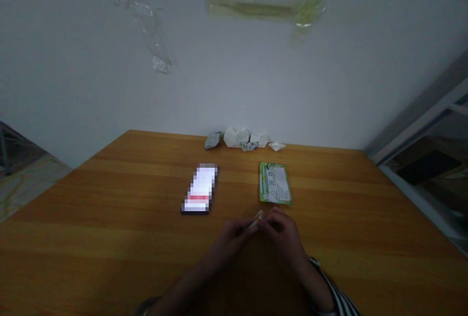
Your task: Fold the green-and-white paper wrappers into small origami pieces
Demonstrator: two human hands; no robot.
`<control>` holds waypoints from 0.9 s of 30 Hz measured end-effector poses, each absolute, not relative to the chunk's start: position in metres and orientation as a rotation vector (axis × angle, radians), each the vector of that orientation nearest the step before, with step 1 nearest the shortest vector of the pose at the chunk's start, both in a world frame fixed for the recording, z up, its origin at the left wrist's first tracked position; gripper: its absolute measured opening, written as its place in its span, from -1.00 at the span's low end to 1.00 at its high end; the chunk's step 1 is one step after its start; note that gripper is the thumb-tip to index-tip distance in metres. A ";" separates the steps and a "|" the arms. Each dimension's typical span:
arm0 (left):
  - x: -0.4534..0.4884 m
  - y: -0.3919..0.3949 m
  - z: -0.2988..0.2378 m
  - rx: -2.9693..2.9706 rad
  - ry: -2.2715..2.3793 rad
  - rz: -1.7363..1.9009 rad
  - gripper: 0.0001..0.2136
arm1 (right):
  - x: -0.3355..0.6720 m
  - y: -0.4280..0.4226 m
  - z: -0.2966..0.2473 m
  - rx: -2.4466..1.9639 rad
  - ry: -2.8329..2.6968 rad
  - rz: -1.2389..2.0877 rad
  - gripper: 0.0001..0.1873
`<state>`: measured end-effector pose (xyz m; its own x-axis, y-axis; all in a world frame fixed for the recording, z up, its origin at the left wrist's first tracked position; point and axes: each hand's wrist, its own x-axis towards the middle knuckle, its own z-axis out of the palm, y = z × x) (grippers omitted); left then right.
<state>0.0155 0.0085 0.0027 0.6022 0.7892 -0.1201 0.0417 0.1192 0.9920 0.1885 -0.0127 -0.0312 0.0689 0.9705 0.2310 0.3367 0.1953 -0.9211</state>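
Note:
Just in front of me, over the wooden table (127, 238), my left hand (234, 233) and my right hand (284, 228) meet fingertip to fingertip. Between them is a small white piece (260, 215), perhaps folded paper, with a speck of orange on it. Thumb and fingers of the left hand pinch its lower left part. The right hand's fingers are closed at its right side and cover some of it. A green and white printed packet (275, 183) lies flat just beyond the right hand. Left of that rests a phone (200, 189) with a lit, blurred-out screen.
Along the wall (234, 77) at the table's back edge sit a crumpled printed wrapper (213, 140), crumpled white paper (236, 136), another printed scrap (249, 146) and a small white folded piece (277, 146). Metal-framed shelving (431, 160) stands at the right.

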 end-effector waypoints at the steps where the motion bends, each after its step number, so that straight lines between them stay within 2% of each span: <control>1: 0.016 0.008 0.001 1.326 0.782 0.646 -0.69 | 0.187 -0.013 -0.031 -1.326 -1.445 0.759 -0.76; 10: 0.022 0.004 -0.018 0.942 0.913 0.872 -0.60 | 0.179 -0.013 -0.034 -1.296 -1.363 0.716 -0.76; 18: 0.022 0.004 -0.014 1.173 1.000 0.916 -0.73 | 0.174 -0.016 -0.033 -1.285 -1.290 0.808 -0.75; 23: 0.016 0.006 -0.006 1.434 0.943 0.829 -0.74 | 0.177 -0.015 -0.030 -1.284 -1.207 0.913 -0.72; 27: 0.018 0.005 -0.004 1.328 0.933 0.845 -0.72 | 0.174 -0.017 -0.025 -1.273 -1.148 0.930 -0.74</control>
